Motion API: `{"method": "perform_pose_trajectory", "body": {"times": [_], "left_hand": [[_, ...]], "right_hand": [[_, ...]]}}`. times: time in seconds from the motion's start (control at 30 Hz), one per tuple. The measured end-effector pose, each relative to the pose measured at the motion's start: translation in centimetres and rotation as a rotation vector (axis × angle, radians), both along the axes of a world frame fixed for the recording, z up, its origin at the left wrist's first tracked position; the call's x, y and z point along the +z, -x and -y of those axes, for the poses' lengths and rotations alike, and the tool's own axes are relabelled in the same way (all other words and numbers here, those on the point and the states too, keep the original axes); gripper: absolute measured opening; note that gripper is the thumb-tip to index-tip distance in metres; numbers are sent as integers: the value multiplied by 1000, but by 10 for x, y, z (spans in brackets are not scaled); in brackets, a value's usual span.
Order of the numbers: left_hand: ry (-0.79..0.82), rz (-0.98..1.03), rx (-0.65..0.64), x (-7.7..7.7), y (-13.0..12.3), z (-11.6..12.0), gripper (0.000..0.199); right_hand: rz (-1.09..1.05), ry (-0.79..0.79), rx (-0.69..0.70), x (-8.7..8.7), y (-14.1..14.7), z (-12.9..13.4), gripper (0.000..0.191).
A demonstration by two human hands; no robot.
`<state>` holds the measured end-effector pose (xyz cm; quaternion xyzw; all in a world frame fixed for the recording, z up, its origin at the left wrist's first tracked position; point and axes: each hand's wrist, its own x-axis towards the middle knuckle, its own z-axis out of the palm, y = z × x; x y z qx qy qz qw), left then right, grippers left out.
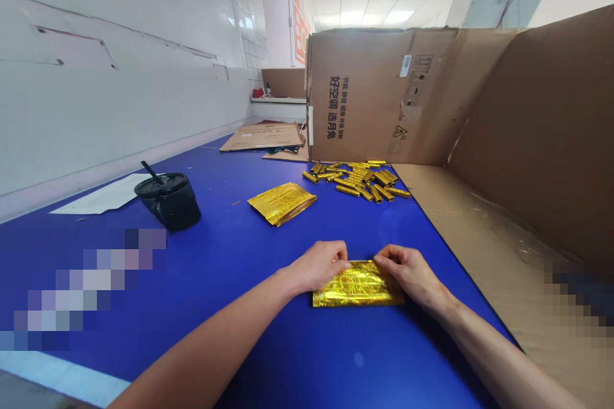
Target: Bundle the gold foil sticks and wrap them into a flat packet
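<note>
Left hand (319, 266) and right hand (407, 271) pinch the upper edge of a flat gold foil packet (359, 287) on the blue desk (225, 249), near a heap of gold foil rolls (357, 180). Slick foil may slip or crease under uneven finger pressure. The cardboard carton (357, 96) reads 好空调 选月兔.

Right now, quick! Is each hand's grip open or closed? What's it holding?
Left hand: closed, pinching the top edge of the foil packet.
Right hand: closed, pinching the same edge of the packet.
</note>
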<state>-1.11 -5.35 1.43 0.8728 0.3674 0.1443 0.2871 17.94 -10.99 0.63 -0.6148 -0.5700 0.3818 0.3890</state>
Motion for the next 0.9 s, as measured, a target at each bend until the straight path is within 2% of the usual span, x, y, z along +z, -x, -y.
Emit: {"method": "perform_pose_trajectory", "body": {"times": [0.13, 0.3, 0.43, 0.5, 0.6, 0.7, 0.77, 0.9], "left_hand": [[-59, -89, 18, -1, -2, 2, 13], [-276, -247, 107, -2, -5, 4, 13], [-477, -329, 170, -2, -10, 9, 13], [-543, -285, 135, -4, -13, 17, 19], [-460, -192, -66, -10, -18, 32, 36], [-304, -233, -224, -15, -22, 44, 75], [-259, -267, -257, -17, -23, 48, 91], [-234, -293, -253, -16, -21, 48, 94]], "right_hand": [[309, -94, -56, -5, 2, 1, 21], [719, -142, -81, -6, 8, 5, 20], [934, -134, -63, -6, 12, 5, 19], [998, -114, -40, -6, 14, 5, 19], [1059, -101, -11, -5, 15, 4, 18], [1092, -103, -7, -5, 14, 3, 19], [1101, -109, -9, -5, 13, 2, 20], [1097, -104, -8, -5, 11, 2, 20]]}}
